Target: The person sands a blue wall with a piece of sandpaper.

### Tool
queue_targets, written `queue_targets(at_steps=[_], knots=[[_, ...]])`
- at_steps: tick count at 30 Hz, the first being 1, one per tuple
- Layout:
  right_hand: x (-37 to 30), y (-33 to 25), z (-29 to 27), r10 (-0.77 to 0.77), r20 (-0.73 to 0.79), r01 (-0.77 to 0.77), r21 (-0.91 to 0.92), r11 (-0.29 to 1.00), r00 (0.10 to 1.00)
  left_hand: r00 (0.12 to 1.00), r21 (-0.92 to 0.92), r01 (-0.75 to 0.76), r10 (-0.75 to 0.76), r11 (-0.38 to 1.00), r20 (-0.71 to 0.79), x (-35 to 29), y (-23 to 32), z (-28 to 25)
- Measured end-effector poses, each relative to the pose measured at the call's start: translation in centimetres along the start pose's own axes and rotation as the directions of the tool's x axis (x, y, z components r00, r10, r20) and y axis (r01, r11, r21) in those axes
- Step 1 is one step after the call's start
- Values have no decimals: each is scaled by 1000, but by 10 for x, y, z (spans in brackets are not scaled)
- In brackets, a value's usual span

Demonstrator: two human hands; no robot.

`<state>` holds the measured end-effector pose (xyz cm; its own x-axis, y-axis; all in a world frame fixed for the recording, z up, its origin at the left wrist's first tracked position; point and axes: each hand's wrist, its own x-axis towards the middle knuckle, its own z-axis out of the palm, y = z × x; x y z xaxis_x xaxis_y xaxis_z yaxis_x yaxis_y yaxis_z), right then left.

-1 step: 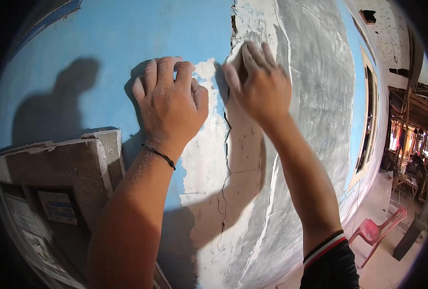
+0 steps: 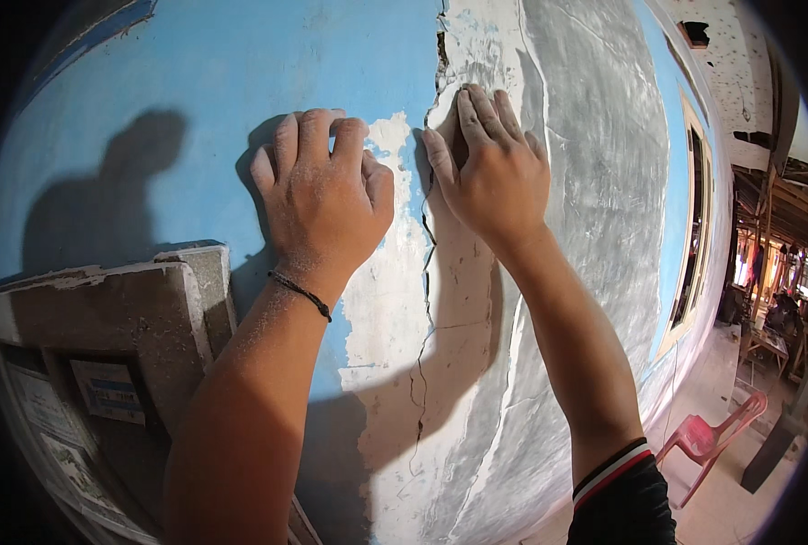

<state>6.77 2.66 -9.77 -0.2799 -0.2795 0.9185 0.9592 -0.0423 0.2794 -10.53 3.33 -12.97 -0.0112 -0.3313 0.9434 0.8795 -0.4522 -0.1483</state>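
Note:
A blue-painted wall [image 2: 277,54] with a bare off-white plaster strip [image 2: 390,327] stands before me. A dark jagged crack [image 2: 428,263] runs down the strip. My left hand [image 2: 322,186], dusted with white powder, rests against the wall left of the crack. Its fingers curl toward the surface, tips hidden, so whatever they may hold does not show. A dark cord bracelet [image 2: 301,292] circles that wrist. My right hand [image 2: 495,163] lies on the plaster beside the upper crack, fingers stretched out and thumb apart, fingertips greyish with dust.
Grey smeared plaster [image 2: 604,163] covers the wall on the right, beyond it a window frame [image 2: 692,227]. At lower left, a ledged frame [image 2: 104,313] with pasted papers juts out. A red plastic chair [image 2: 699,438] stands on the floor at lower right.
My right hand has shifted slightly down the plaster, its fingers now sharper and closer together. The left hand stays put.

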Motion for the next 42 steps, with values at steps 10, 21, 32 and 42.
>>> queue_targets(at_steps=[10,21,32,42], knots=[[33,14,16,1,-151,-9,-56,998,989,1000,25,-28,28,999,1,1,7,4],[40,20,22,30,-57,-34,-67,997,998,999,62,-32,34,998,-24,2,7,8],[43,20,14,-22,-80,14,-102,995,997,988,61,-102,109,993,-111,5,7,10],[24,16,11,-64,-126,58,-46,997,990,997,62,-68,70,996,-38,1,7,8]])
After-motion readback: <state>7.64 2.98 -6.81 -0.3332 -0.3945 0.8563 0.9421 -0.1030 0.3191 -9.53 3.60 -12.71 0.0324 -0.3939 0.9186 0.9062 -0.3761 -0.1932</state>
